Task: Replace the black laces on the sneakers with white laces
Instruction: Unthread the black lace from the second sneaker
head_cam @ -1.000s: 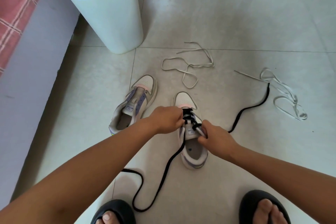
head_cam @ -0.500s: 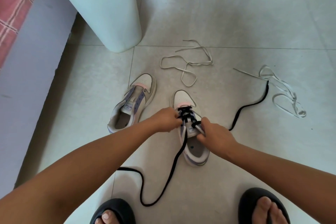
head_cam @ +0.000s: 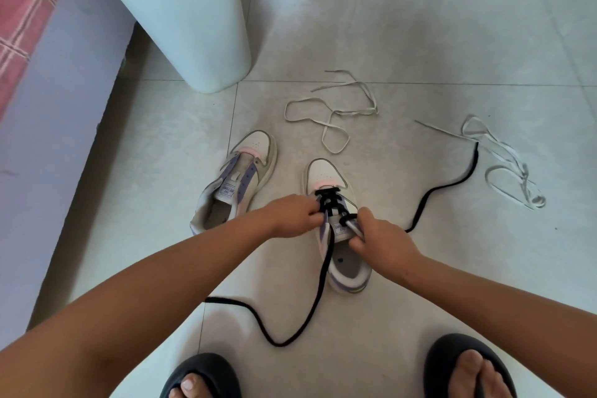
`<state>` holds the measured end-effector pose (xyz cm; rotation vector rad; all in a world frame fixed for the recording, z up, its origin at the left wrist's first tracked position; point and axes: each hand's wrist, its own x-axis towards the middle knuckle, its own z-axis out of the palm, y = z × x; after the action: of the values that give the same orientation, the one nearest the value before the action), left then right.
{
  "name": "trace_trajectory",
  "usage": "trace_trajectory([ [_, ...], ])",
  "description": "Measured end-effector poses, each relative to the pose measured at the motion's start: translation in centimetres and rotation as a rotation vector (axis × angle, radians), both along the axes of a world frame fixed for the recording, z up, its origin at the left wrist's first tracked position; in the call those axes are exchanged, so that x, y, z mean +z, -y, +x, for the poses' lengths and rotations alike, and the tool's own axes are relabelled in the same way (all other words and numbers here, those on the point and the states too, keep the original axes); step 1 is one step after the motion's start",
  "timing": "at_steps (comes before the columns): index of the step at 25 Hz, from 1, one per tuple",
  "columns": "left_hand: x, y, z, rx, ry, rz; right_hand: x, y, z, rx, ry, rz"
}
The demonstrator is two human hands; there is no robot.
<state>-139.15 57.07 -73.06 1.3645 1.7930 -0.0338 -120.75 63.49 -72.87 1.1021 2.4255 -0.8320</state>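
We have both hands on the right sneaker (head_cam: 336, 229) mid-floor, left hand (head_cam: 292, 215) pinching the black lace (head_cam: 323, 271) at the crossings, right hand (head_cam: 381, 237) pinching it beside the tongue, its freed tails trailing toward us and rightward along the shoe's long axis.

right sneaker (head_cam: 336, 226): white/lilac, pink toe strip, upright on floor, toe pointing away; lower eyelets threaded with the black lace
black lace (head_cam: 318, 284): one end trails toward the viewer in a loop, other end runs right across the tiles
left sneaker (head_cam: 235, 184): same colours, unlaced, just left of the other
white laces (head_cam: 332, 113) (head_cam: 507, 165): two, loose on tiles beyond the sneakers, tangled loops
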Motion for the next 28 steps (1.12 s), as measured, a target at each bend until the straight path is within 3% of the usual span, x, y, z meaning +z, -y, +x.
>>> trace_trajectory([
  [2,0.1,-0.9,-1.9,-0.257,-0.498,0.132,0.0,-0.2,0.1,0.000,0.003,-0.002],
  [4,0.6,-1.2,-3.6,-0.213,-0.730,0.091,0.0,-0.3,0.2,0.001,0.009,0.006],
  [5,0.8,-1.1,-3.8,-0.093,-0.701,0.034,0.0,-0.3,0.2,0.004,0.010,0.009],
  [6,0.8,-0.9,-3.4,0.082,-0.541,-0.028,-0.1,-0.3,0.2,0.007,0.014,0.009],
  [9,0.9,-0.3,0.3,0.581,0.279,-0.316,-0.2,-0.3,0.2,0.006,0.017,0.011],
  [11,0.7,0.1,2.0,0.682,0.463,-0.318,-0.2,-0.2,0.2,0.006,0.013,0.018],
  [13,0.2,-0.2,1.9,0.689,0.446,-0.224,-0.3,-0.3,0.2,0.006,0.008,0.017],
  [14,0.2,-0.3,1.4,0.621,0.340,-0.160,-0.3,-0.3,0.2,0.008,0.006,0.014],
  [17,0.4,-0.8,-2.0,0.251,-0.400,0.104,-0.3,-0.4,0.3,0.009,0.010,0.015],
  [19,0.8,-0.8,-5.0,0.285,-0.663,0.137,-0.4,-0.3,0.3,0.004,0.008,0.017],
  [20,1.1,-0.8,-6.1,0.373,-0.667,0.085,-0.4,-0.3,0.3,0.002,0.010,0.020],
  [22,1.4,-0.9,-5.9,0.495,-0.501,-0.021,-0.5,-0.3,0.4,-0.001,0.010,0.026],
  [28,1.9,-0.4,0.5,0.331,-0.264,-0.013,-0.8,0.0,0.6,-0.013,-0.021,0.033],
])
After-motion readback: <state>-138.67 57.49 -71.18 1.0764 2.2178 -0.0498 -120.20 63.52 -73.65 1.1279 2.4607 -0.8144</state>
